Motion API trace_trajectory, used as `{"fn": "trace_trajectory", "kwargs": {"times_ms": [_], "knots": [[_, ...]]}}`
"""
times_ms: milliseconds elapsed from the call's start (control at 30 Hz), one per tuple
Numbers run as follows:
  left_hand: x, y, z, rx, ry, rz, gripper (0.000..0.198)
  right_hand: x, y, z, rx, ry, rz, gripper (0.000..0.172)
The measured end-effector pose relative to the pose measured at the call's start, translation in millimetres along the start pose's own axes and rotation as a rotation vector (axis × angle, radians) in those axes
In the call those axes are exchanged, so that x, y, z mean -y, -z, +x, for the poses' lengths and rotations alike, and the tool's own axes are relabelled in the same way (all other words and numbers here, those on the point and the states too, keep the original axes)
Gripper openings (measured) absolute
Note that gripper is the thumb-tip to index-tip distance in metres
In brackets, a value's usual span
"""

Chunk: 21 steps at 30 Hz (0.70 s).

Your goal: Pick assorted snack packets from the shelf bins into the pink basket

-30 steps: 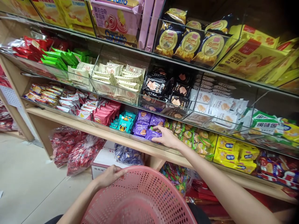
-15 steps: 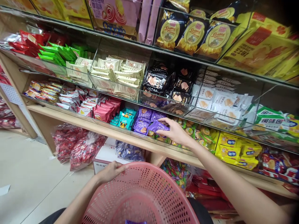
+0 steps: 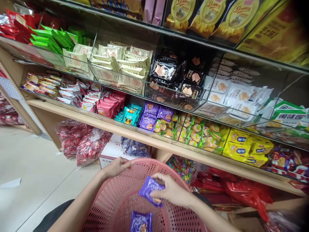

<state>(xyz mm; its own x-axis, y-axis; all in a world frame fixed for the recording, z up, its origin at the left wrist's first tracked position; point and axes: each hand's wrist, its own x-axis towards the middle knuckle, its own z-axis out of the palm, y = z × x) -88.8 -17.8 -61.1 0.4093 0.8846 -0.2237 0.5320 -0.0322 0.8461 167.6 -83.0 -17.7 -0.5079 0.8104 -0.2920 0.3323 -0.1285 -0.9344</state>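
My left hand [image 3: 118, 167] is closed on the far left rim of a pink plastic basket [image 3: 154, 165] with a perforated wall. Inside the basket's opening, my right hand [image 3: 170, 190] pinches a purple snack packet [image 3: 151, 190] between thumb and fingers. Below it, a second purple packet [image 3: 141, 222] lies in the basket, partly cut off by the frame's bottom edge. More purple packets [image 3: 147, 122] sit on the low shelf, between teal packets [image 3: 131, 114] and round biscuits in clear and green wrappers [image 3: 195, 132].
Glass-fronted shelves hold black packets [image 3: 164, 69], cream packets [image 3: 130, 64] and yellow packets [image 3: 241, 145]. A wooden ledge [image 3: 116, 132] runs below them. Under it are red bagged goods [image 3: 93, 145], a white box [image 3: 112, 146] and a red plastic bag [image 3: 248, 193]. Tiled floor [image 3: 36, 170] lies at left.
My right hand has come down from the shelf with the purple packet and is over the basket. My left hand keeps its grip on the rim. The view has tilted lower.
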Motion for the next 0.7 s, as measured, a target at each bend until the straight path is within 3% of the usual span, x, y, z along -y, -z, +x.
{"fn": "trace_trajectory", "kwargs": {"times_ms": [133,333,500,700], "knots": [[5,0.3,2,0.0,-0.014,-0.005,0.055,-30,-25,-5,0.093,-0.108,0.018,0.044],[7,-0.2,4,-0.006,-0.021,-0.022,0.052,-45,-50,-8,0.162,-0.183,-0.036,0.054],[7,-1.0,2,-0.012,-0.013,-0.012,0.052,-64,-59,-6,0.154,-0.211,-0.226,0.06],[6,-0.4,1,-0.023,-0.011,0.007,0.053,-94,-59,2,0.171,-0.172,-0.238,0.054]]}}
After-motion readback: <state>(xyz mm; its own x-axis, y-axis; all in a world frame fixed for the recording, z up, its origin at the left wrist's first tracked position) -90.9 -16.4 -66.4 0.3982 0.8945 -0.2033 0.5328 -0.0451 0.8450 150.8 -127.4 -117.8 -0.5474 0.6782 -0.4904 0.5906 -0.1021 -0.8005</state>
